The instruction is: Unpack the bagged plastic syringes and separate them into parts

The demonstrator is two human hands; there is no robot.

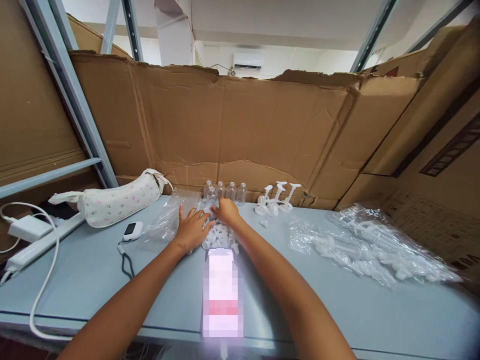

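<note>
My left hand [192, 229] lies palm down with its fingers spread, beside a pile of small white plastic caps [219, 236] and next to a transparent plastic bag [161, 222]. Close to its fingertips, my right hand [227, 212] is closed with bent fingers at the far side of the pile. Whatever it grips is hidden behind the fingers. Right behind the hands, several small transparent bottles [241, 194] stand upright by the cardboard. To their right are several white pump tops [273, 202] with long stems, and one small white piece [263, 223] lies in front of them.
A phone [223, 295] with a lit screen lies in front of the pile. At left are a small white device [133, 231] on a strap, a patterned fabric pouch [120, 200] and a power strip [45, 242]. Plastic bags of white parts [360, 247] lie right. Cardboard [240, 120] walls the back.
</note>
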